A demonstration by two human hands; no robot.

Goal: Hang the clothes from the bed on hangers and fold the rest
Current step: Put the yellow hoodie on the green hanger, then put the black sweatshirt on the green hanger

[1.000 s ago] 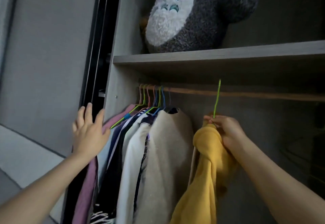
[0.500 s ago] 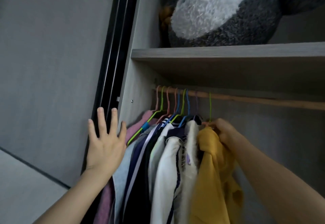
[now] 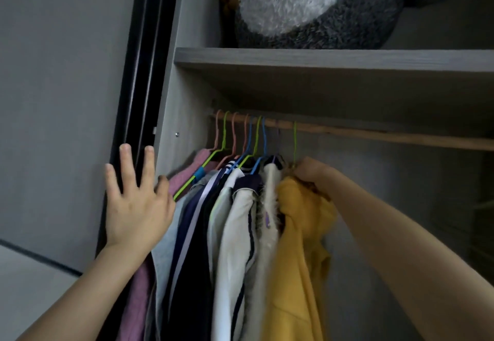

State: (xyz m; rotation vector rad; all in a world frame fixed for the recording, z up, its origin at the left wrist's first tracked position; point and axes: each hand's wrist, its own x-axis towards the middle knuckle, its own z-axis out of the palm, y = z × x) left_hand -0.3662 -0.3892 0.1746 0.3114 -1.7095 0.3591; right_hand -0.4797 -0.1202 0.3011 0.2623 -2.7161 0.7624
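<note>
A yellow garment (image 3: 299, 247) hangs on a green hanger (image 3: 295, 140) whose hook sits over the wooden wardrobe rail (image 3: 387, 134). My right hand (image 3: 312, 177) grips the yellow garment at its neck, just under the hook. To its left several clothes (image 3: 230, 220) hang packed together on pink, green and blue hangers. With fingers spread and straight, my left hand (image 3: 136, 201) rests against the wardrobe's left side panel (image 3: 171, 116) and the pink garment (image 3: 184, 177) at the row's end.
A grey and white plush toy (image 3: 315, 6) fills the shelf (image 3: 320, 58) above the rail. The black sliding-door track (image 3: 139, 73) runs up the left. The rail to the right of the yellow garment is bare.
The green hook went from hanging free below the rail to sitting over it. My right hand slid the yellow garment left against the packed clothes. My left hand stayed by the side panel.
</note>
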